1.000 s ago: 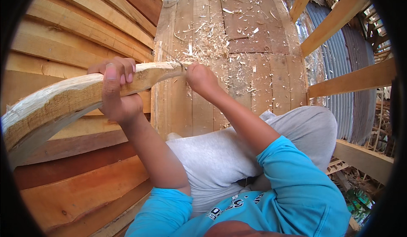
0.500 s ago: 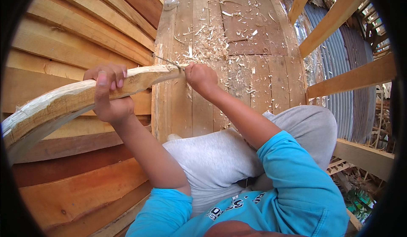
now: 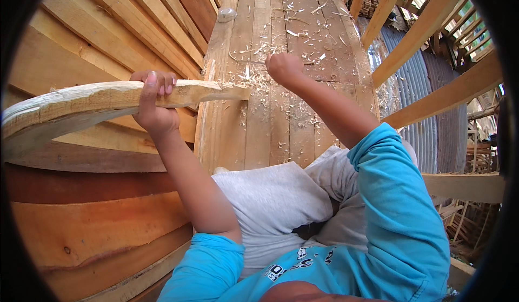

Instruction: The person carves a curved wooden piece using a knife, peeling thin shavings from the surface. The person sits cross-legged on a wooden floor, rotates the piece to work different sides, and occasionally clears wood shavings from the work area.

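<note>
My left hand (image 3: pixel 154 101) is wrapped round a long curved piece of wood (image 3: pixel 92 99), pale and rough along its upper edge. Its cut end reaches past the wall boards and over the floor. My right hand (image 3: pixel 285 68) is closed in a fist, apart from that end, beyond it and to its right. A knife (image 3: pixel 252 61) is in this fist; its thin blade points left and its grip is hidden by my fingers.
Wood shavings (image 3: pixel 294 32) lie scattered across the plank floor (image 3: pixel 259 140). A clear, roundish object (image 3: pixel 227 14) rests at the far left. Slanting boards (image 3: pixel 92 221) line the left; wooden posts (image 3: pixel 443 91) and corrugated metal sheets (image 3: pixel 413 129) are on the right.
My right hand has moved away from the wood, right and farther off, taking the knife off its end. My left hand and the wood have shifted slightly right, the wood now lying more level.
</note>
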Motion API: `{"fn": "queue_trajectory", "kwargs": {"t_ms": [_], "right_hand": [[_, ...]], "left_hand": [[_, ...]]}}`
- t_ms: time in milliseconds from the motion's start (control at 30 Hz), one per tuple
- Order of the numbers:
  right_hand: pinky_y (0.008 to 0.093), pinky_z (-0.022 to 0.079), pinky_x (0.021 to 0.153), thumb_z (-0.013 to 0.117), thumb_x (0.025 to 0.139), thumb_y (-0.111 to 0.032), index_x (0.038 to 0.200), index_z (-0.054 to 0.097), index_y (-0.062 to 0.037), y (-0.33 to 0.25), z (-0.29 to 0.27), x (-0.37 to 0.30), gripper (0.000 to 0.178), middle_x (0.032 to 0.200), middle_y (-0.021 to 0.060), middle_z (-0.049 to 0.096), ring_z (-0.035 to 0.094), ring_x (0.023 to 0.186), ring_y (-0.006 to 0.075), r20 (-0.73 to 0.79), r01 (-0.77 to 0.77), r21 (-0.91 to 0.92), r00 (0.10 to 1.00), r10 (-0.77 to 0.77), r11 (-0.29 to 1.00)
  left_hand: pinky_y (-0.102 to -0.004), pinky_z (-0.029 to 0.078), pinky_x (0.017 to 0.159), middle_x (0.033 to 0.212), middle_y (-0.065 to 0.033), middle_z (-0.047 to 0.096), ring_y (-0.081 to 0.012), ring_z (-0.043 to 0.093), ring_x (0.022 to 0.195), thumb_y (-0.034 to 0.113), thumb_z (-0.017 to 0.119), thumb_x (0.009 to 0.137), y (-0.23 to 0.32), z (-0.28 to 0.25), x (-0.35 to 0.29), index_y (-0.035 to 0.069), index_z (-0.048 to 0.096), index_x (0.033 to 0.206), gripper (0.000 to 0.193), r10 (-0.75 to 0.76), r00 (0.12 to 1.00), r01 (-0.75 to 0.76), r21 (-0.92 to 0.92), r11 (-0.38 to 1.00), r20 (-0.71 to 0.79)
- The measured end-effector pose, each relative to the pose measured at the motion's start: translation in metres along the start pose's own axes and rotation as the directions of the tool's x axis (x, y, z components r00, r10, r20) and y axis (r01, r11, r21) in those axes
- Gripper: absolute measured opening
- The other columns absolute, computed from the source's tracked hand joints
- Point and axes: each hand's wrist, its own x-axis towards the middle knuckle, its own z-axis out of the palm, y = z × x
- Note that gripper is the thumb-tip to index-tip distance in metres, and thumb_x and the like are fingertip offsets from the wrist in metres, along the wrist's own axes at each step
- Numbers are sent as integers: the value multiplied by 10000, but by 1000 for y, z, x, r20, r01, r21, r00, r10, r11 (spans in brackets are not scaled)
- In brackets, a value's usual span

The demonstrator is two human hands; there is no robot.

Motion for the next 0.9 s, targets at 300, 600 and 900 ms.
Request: {"fn": "queue_trajectory", "kwargs": {"t_ms": [300, 600, 900], "right_hand": [[538, 488, 775, 293, 992, -326, 695, 675, 32, -78, -27, -63, 602, 755, 320, 626, 622, 779, 498, -187, 104, 764, 980, 64, 636], [522, 517, 769, 313, 966, -336, 769, 688, 16, -67, 52, -54, 550, 842, 257, 675, 657, 790, 436, -14, -52, 478, 998, 67, 877], [477, 558, 645, 384, 958, -303, 692, 703, -48, -78, 32, -33, 487, 771, 195, 696, 686, 710, 379, -92, 212, 198, 976, -197, 957]], "left_hand": [[-333, 395, 687, 654, -15, 410, -147, 421, 633, 120, 613, 853, -1, -2, 2, 81, 474, 801, 154, -8, 1000, 8, -3, 1000, 7], [-310, 392, 644, 649, -20, 409, -143, 430, 624, 92, 625, 849, -1, 15, -2, 57, 495, 800, 143, 33, 999, -34, 30, 999, 14], [-308, 393, 640, 640, -13, 405, -138, 416, 605, 83, 633, 844, 5, -3, 2, 58, 489, 817, 148, 95, 983, -88, 48, 995, -156]]}}
